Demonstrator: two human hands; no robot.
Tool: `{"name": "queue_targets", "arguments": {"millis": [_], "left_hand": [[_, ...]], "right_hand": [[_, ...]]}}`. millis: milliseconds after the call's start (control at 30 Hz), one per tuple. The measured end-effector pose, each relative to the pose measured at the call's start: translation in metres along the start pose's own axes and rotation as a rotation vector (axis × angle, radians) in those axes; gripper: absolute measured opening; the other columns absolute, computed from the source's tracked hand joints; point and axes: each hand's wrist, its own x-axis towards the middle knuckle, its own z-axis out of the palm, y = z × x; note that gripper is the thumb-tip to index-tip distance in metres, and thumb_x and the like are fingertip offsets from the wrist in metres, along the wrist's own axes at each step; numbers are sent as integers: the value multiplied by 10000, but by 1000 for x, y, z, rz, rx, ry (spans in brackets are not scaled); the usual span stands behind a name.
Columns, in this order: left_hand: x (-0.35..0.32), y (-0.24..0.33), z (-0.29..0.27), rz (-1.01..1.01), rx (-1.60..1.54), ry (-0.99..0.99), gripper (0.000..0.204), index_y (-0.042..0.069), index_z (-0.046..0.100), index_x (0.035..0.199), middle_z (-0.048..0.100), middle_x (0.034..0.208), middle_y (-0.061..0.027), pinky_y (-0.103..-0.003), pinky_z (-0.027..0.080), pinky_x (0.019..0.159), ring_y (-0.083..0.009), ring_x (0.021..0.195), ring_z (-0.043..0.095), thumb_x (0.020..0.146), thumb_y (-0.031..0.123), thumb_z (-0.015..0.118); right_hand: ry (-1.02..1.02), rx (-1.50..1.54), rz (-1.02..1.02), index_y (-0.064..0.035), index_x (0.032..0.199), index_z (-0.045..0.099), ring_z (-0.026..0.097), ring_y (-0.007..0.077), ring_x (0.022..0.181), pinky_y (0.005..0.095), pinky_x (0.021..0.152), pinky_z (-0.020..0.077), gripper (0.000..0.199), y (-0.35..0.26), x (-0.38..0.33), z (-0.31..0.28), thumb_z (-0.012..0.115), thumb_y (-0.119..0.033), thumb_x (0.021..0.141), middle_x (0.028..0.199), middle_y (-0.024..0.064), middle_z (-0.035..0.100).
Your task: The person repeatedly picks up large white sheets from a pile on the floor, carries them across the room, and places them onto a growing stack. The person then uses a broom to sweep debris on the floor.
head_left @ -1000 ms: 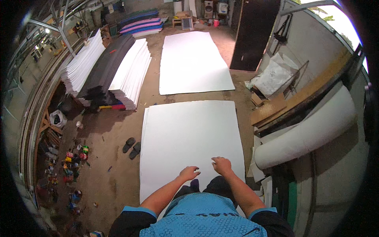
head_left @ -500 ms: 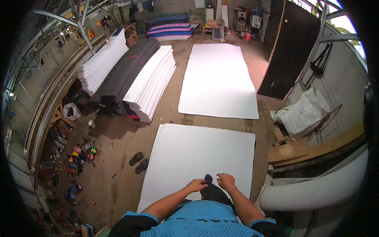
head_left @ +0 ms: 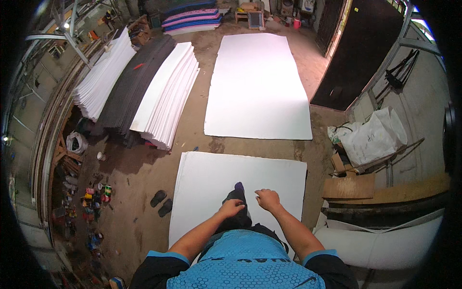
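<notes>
A: Item one, near white sheet (head_left: 240, 178). Location?

B: Flat on the dirt floor (head_left: 144, 202), directly below the person, one dark-clad leg stepping across it.

A: Hands?

B: Left hand (head_left: 232, 208) and right hand (head_left: 267, 199), both above the sheet's near half, holding nothing. Fingers curled loosely inward; whether they are fully closed cannot be told.

A: Item two?

B: Second white sheet (head_left: 260, 82), flat, farther off, apart from the first.

A: Stock remaining?

B: White stacks (head_left: 166, 96), with a dark stack between, at the left wall. By my reckoning two sheets are laid out, many left piled.

A: Sundries?

B: Sandals (head_left: 161, 202) beside the near sheet; white sack (head_left: 373, 135) at right.
</notes>
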Motion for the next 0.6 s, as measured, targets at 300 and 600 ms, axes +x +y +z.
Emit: {"name": "queue_targets", "arguments": {"millis": [300, 600], "left_hand": [[150, 31, -63, 2, 2, -191, 495, 21, 675, 1218, 700, 1170, -193, -422, 516, 961, -338, 1085, 674, 902, 401, 670], [253, 37, -115, -25, 20, -173, 504, 36, 689, 1195, 706, 1133, -195, -430, 530, 931, -356, 1061, 678, 893, 436, 640]], "right_hand": [[-113, -49, 117, -155, 1137, 704, 681, 313, 976, 476, 802, 547, 284, 67, 103, -54, 647, -269, 883, 1027, 117, 715], [-78, 87, 187, -133, 1137, 705, 684, 322, 970, 476, 820, 550, 293, 115, 207, -87, 660, -259, 877, 1032, 123, 718]]}}
